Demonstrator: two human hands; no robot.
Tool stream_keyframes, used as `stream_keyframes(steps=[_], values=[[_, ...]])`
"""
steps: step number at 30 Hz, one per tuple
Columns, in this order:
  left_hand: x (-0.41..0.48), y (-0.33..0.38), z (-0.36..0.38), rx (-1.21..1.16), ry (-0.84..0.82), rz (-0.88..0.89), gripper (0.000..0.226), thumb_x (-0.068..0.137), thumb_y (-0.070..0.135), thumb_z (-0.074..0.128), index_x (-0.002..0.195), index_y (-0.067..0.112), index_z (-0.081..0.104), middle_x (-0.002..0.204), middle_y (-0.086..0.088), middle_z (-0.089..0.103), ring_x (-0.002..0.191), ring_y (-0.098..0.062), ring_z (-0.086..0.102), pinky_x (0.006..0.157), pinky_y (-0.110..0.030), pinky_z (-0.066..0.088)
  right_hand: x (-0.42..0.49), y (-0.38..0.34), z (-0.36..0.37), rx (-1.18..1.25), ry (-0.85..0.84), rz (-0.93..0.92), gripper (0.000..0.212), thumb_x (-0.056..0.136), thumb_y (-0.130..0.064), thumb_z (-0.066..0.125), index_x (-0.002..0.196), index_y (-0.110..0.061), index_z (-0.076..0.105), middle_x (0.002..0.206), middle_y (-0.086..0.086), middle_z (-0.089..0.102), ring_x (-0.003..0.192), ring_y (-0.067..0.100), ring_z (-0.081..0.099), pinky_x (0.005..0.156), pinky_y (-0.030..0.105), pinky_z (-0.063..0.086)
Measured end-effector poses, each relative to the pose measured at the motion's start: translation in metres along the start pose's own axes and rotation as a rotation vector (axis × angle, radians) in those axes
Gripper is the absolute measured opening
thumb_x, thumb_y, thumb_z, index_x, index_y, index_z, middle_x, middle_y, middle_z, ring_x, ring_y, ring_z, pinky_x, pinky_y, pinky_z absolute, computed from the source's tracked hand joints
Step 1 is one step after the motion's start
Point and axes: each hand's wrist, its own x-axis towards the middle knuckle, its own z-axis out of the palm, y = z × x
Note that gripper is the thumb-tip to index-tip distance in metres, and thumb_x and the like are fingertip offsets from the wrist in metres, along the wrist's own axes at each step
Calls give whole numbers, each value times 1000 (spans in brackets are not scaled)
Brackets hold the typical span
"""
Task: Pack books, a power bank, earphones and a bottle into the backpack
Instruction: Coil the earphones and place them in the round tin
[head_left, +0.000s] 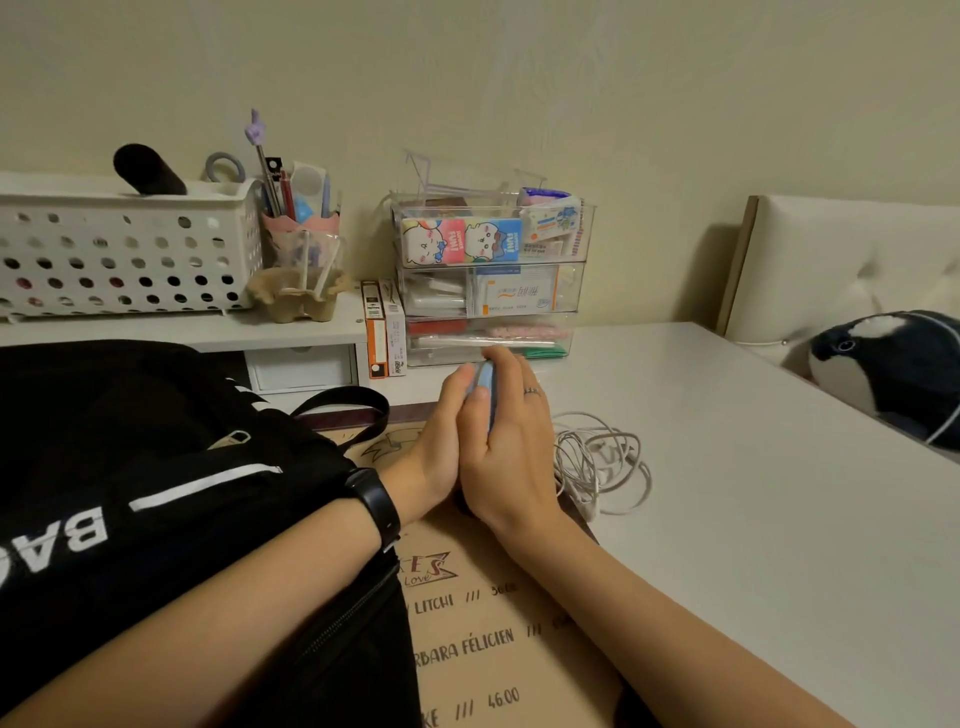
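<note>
Right hand (511, 452) clamps a mostly hidden blue object (486, 385); left hand (441, 441) presses flat.

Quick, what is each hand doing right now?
Left hand: open, straight fingers pressed against the light blue device.
Right hand: closed around that light blue device.

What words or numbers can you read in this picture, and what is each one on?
"LITCHI ///" on the brown sheet
"RBARA FÉLICIEN ///" same sheet
"/// 46.00" same sheet
"Love" same sheet
"BA" on the black backpack, rest cut off
Clear organiser packets: too blurred to read
</note>
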Motion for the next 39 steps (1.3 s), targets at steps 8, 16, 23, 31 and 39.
stream_keyframes(steps=[8,16,23,31,39], values=[[7,0,1,-39,13,67,56,102,35,15,92,15,67,79,3,75,77,-4,68,65,-15,52,12,5,-7,289,249,184,48,92,-40,21,129,-20,44,101,6,60,93,20,56,83,33,43],[11,10,2,-173,194,-198,51,97,56,27,103,19,62,102,-15,68,78,-26,70,70,-47,58,32,23,-27,738,185,778,36,85,-40,37,93,-12,58,87,3,59,78,22,53,67,31,45],[18,3,-7,15,335,-241,28,100,31,37,121,19,51,120,-17,54,80,-40,66,41,-32,53,34,31,-36,786,127,934,30,91,-26,40,90,-17,69,94,7,71,89,27,65,80,43,55],[26,-2,-8,359,376,-162,26,87,5,52,108,19,47,100,-13,55,64,-21,48,44,-27,36,24,37,-32,236,-89,395,39,97,-23,28,85,-4,60,85,9,64,82,26,60,74,44,51],[33,-1,-30,268,748,42,47,86,-3,41,126,19,49,118,-11,57,103,-31,57,85,-47,54,25,46,-58,-631,-845,54,56,83,-69,44,125,-34,54,128,-2,59,129,26,43,112,56,19]])
